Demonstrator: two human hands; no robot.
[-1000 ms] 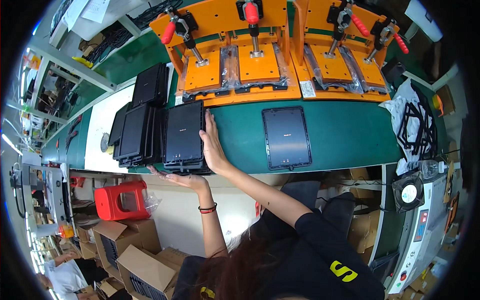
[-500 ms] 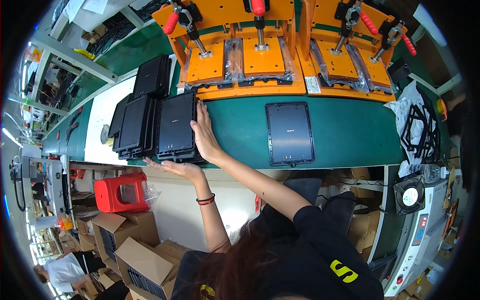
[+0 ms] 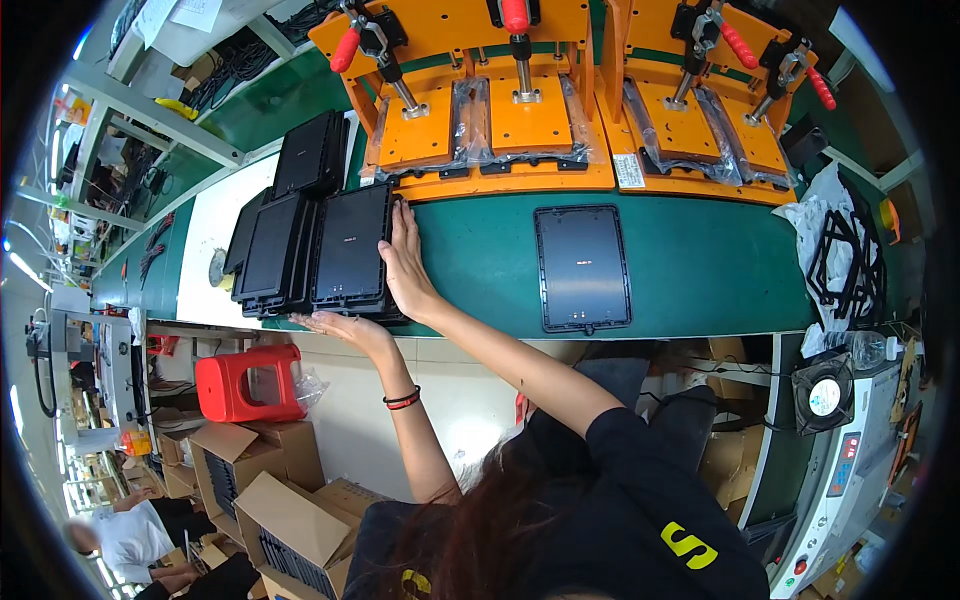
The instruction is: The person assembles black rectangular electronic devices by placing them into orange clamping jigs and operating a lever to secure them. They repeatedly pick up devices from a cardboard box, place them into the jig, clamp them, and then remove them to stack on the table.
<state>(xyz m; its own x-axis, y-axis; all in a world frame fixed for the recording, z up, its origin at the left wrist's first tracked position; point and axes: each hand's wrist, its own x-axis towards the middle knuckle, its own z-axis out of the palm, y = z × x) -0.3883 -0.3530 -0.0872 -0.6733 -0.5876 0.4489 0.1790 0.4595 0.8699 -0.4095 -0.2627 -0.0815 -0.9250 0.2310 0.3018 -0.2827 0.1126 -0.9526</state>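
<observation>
A stack of black rectangular plastic covers [image 3: 352, 245] stands on the green bench, left of the middle. My right hand [image 3: 408, 268] lies flat along the stack's right side, fingers stretched out and pointing away from me. Against its near edge rests my left hand [image 3: 348, 328], palm up with the fingers extended to the left. Neither hand grips anything; the stack sits between them. Farther right, a single black cover [image 3: 583, 268] lies flat by itself on the bench.
More stacked black covers [image 3: 268, 250] adjoin on the left, with another pile [image 3: 306, 155] behind. Orange clamp fixtures [image 3: 410, 135] with red handles line the back. Black frames [image 3: 845, 255] lie on white plastic at right. A red stool [image 3: 250, 385] and open cartons [image 3: 290, 525] stand below.
My hands keep nearly the same place against the stack. The whole view has shifted slightly. At the lower left, another person in a white top has changed posture a little.
</observation>
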